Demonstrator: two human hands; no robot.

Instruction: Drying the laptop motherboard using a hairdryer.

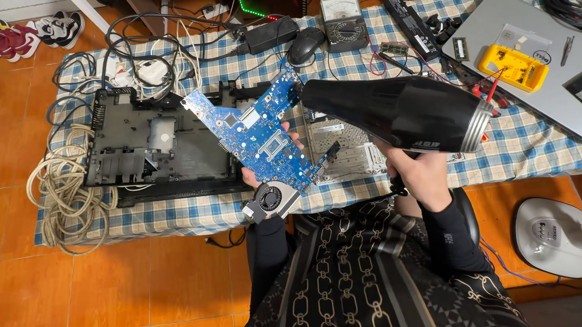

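My left hand (255, 176) holds a blue laptop circuit board (255, 128) tilted up above the table, with a small round cooling fan (270, 200) attached at its lower end. My right hand (421, 172) grips the handle of a black hair dryer (396, 113). The dryer's narrow nozzle points left at the board's upper right corner, almost touching it. Both forearms wear black sleeves.
An open black laptop base (145, 149) lies on the checked tablecloth (173, 214) behind the board. A coil of cable (64, 191), a mouse (306, 45), an analog meter (343, 22), a yellow multimeter (513, 67) on a silver laptop (550, 100) and a keyboard part (348, 156) surround it. A fan base (554, 235) stands on the floor.
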